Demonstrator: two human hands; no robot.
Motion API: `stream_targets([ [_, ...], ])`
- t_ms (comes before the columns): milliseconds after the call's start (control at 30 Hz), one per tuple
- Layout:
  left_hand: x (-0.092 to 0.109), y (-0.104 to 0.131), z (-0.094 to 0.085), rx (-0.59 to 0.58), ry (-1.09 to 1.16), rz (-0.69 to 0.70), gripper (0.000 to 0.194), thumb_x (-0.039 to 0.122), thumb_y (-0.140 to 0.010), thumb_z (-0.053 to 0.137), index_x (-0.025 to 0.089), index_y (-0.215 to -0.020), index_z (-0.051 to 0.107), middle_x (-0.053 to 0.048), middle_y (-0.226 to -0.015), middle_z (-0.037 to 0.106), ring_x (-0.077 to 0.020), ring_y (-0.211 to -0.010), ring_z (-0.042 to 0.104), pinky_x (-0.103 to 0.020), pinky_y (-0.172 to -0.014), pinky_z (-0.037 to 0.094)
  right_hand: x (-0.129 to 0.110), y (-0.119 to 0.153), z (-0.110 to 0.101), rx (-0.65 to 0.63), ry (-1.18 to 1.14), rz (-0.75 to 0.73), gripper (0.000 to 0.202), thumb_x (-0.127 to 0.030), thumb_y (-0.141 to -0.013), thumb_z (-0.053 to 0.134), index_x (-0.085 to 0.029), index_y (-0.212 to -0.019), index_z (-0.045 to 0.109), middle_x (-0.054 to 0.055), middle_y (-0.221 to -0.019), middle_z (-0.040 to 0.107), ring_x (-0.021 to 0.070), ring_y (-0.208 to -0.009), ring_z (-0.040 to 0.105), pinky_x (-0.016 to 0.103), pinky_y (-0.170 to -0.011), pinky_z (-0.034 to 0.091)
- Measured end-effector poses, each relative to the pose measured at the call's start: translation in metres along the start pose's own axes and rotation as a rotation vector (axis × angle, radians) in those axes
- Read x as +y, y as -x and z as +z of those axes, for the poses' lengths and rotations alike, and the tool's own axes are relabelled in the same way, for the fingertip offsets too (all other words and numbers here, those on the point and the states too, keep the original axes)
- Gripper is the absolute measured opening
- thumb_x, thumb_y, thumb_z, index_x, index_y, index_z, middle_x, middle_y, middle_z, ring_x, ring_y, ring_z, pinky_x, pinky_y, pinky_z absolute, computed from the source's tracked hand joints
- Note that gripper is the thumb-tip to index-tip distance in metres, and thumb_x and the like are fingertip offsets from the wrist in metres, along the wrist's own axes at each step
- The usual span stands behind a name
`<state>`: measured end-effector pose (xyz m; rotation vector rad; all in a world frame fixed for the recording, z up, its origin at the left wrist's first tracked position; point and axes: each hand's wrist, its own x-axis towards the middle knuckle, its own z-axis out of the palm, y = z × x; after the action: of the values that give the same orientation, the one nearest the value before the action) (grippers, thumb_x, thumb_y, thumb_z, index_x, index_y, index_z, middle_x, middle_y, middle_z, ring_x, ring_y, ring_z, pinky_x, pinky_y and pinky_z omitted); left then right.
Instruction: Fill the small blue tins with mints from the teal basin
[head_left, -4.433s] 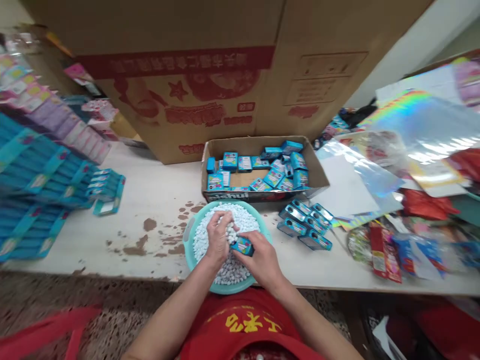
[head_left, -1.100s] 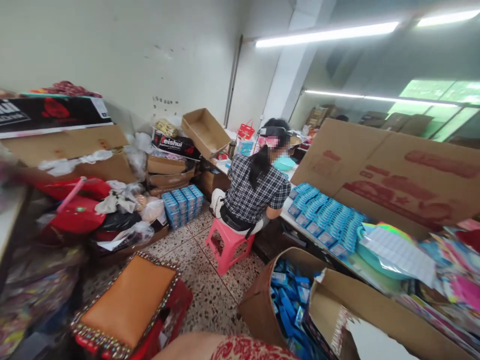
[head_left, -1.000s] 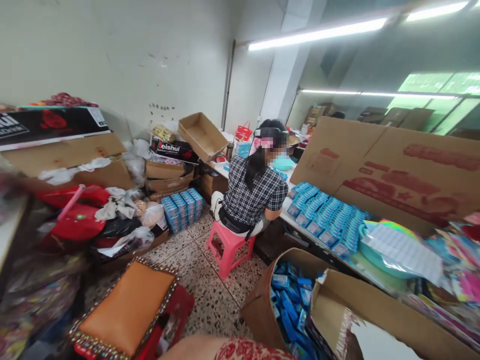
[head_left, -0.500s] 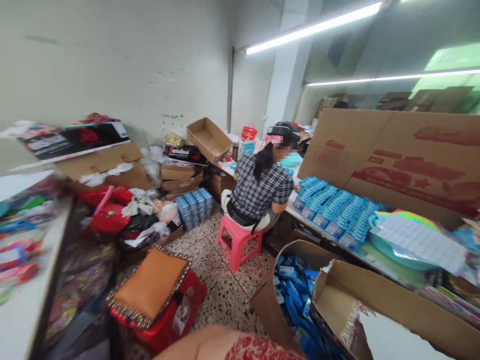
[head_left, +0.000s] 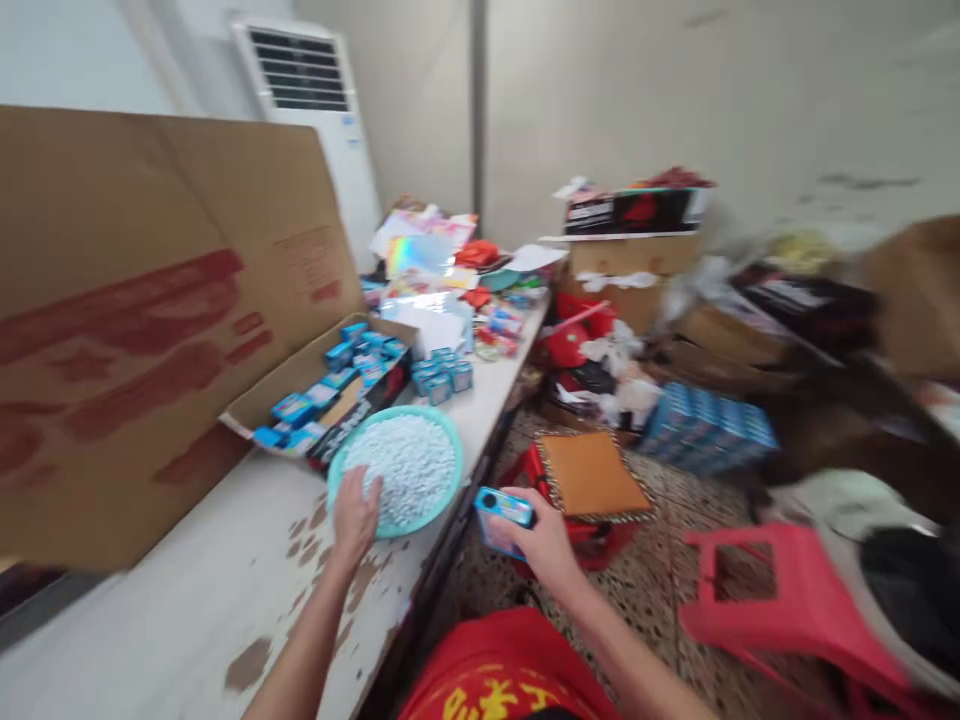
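My left hand (head_left: pixel 355 515) reaches over the near-left rim of a round turquoise basin (head_left: pixel 455 440). Its fingers are apart and touch or hover just above a heap of small pale pieces (head_left: pixel 409 465) that fills the basin. Motion blur hides what exactly the pieces are. My right hand (head_left: pixel 546 540) is closed round a small blue box (head_left: pixel 504 508), held off the table's edge to the right of the basin. A dark round spot shows on the box's upper face.
Behind the basin, a shallow carton (head_left: pixel 247 412) holds several blue boxes, with more boxes (head_left: pixel 442 375) beside it. A tall cardboard sheet (head_left: pixel 150 300) stands along the table (head_left: pixel 180 600). On the right are a cushioned red stool (head_left: pixel 592 475), a pink stool (head_left: pixel 795 590) and a seated person.
My view has swung left from the seated co-worker and the rows of blue packs to the table with the basin. Both my hands are now in sight, the right one holding a blue box.
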<state>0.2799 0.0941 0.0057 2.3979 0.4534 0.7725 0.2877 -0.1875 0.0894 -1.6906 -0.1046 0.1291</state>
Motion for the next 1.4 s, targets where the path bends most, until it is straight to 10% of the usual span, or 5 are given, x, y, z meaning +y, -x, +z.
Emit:
stream_targets([
  [100, -0.024, 0.007, -0.011, 0.015, -0.111, -0.075, 0.039, 0.039, -0.09, 0.042, 0.016, -0.118, 0.055, -0.013, -0.124, 0.056, -0.0281, -0.122, 0.046, -0.048, -0.105, 0.035, 0.011, -0.008, 0.003, -0.033, 0.068, 0.022, 0.043, -0.041, -0.059, 0.075, -0.016, -0.093, 0.068, 0.007, -0.082, 0.069, 0.0225, -0.073, 0.062, 0.036, -0.07, 0.051],
  [367, 0.01, -0.039, 0.048, -0.141, -0.25, -0.051, 0.049, 0.047, -0.085, 0.05, 0.02, -0.126, 0.052, -0.013, -0.135, 0.048, -0.0304, -0.129, 0.037, -0.047, -0.105, 0.032, 0.023, -0.051, 0.036, -0.228, 0.102, 0.021, 0.044, -0.044, -0.065, 0.072, -0.016, -0.099, 0.066, 0.006, -0.088, 0.069, 0.0217, -0.078, 0.063, 0.035, -0.075, 0.05],
  [733, 0.011, -0.052, 0.07, -0.14, -0.474, -0.108, 0.022, 0.032, -0.087, 0.048, 0.02, -0.081, 0.065, -0.011, -0.093, 0.06, -0.0243, -0.089, 0.051, -0.039, -0.082, 0.042, 0.024, -0.172, 0.038, -0.478, 0.154, 0.001, 0.042, -0.044, -0.066, 0.072, -0.017, -0.097, 0.065, 0.006, -0.088, 0.068, 0.0203, -0.076, 0.061, 0.033, -0.072, 0.05],
  [1167, 0.029, -0.07, 0.06, 0.347, 0.199, -0.748, 0.034, 0.048, -0.08, 0.047, 0.02, -0.061, 0.051, 0.0, -0.06, 0.053, -0.0127, -0.053, 0.052, -0.025, -0.051, 0.041, 0.004, -0.216, 0.101, -0.821, 0.317, -0.209, 0.034, -0.037, -0.07, 0.07, -0.019, -0.098, 0.065, 0.006, -0.094, 0.063, 0.023, -0.088, 0.06, 0.036, -0.08, 0.048],
  [1400, 0.074, -0.099, 0.027, 0.674, 1.185, -0.933, 0.019, 0.034, -0.07, 0.06, 0.019, -0.069, 0.048, 0.004, -0.062, 0.052, -0.0084, -0.044, 0.049, -0.019, -0.038, 0.034, -0.005, -0.201, 0.132, -0.925, 0.435, -0.396, 0.03, -0.03, -0.072, 0.068, -0.021, -0.101, 0.062, 0.006, -0.097, 0.064, 0.0239, -0.094, 0.06, 0.036, -0.081, 0.049],
])
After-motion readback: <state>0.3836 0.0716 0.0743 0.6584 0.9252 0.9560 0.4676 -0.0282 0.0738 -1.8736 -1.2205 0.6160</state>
